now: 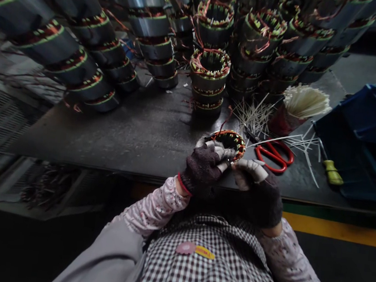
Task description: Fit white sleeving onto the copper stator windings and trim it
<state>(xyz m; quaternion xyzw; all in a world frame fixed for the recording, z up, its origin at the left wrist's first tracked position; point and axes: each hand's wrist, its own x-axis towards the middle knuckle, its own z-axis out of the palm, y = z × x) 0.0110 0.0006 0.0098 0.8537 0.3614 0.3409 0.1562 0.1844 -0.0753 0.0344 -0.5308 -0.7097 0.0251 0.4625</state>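
Note:
A wound motor stator [241, 142] with green-edged slots and orange-copper windings sits at the table's front edge. My left hand [208, 160], in a dark glove with pale wrapped fingertips, grips its near left rim, its fingers reaching over the opening. At the near right rim my right hand [257, 183], gloved the same way, is closed in a pinch. What lies between those fingertips is too small to make out. Both hands hide the stator's near side. Just beyond my right hand lie red-handled scissors [274, 156], their blades partly under thin white strips [253, 118].
Stacked stators [208, 83] line the back of the dark table [136, 127]. A red cup [285, 120] holds many white strips. Right of it are a screwdriver [333, 172] with a yellow-green handle and blue bins [357, 144]. A crate [46, 189] stands below left.

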